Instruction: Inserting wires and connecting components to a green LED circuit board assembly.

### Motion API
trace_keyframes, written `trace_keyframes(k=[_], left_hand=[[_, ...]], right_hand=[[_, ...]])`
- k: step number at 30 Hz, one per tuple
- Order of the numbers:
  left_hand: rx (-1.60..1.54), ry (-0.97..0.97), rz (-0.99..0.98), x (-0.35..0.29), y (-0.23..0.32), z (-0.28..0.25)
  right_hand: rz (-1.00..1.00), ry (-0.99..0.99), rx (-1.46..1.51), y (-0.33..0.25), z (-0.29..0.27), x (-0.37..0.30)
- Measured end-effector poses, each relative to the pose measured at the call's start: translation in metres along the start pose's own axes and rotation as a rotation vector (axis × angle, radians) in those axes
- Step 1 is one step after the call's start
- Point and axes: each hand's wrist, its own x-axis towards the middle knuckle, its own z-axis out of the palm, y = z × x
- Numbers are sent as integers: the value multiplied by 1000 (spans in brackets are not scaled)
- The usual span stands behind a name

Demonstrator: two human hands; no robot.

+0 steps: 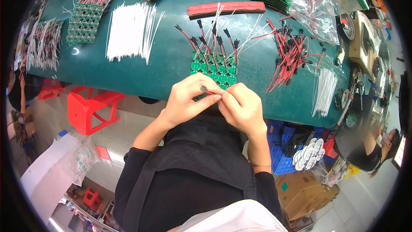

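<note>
Both my hands meet at the table's near edge, over the lower part of a green circuit board panel. My left hand is closed in a pinch on a short red connector wire whose dark plug sticks out above the thumb. The fingers of my right hand are pinched together at the wire's other end, touching the left fingertips; the very tip is hidden. Several red and black connector wires and thin white wires stand up from the panel's far rows. Its near rows are covered by my hands.
Behind the panel lies a red bar. A pile of red connector wires and a white wire bundle are on the right. To the left are white wires and a wired panel. A red stool stands below.
</note>
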Motion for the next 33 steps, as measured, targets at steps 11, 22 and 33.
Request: trace_keyframes(k=[11, 22, 33], left_hand=[[-348, 240, -443, -12, -23, -23], [74, 277, -306, -3, -31, -19], [-636, 253, -428, -10, -12, 6]], right_hand=[[270, -41, -502, 74, -16, 32], [356, -43, -303, 59, -48, -17], [453, 55, 358, -16, -14, -7]])
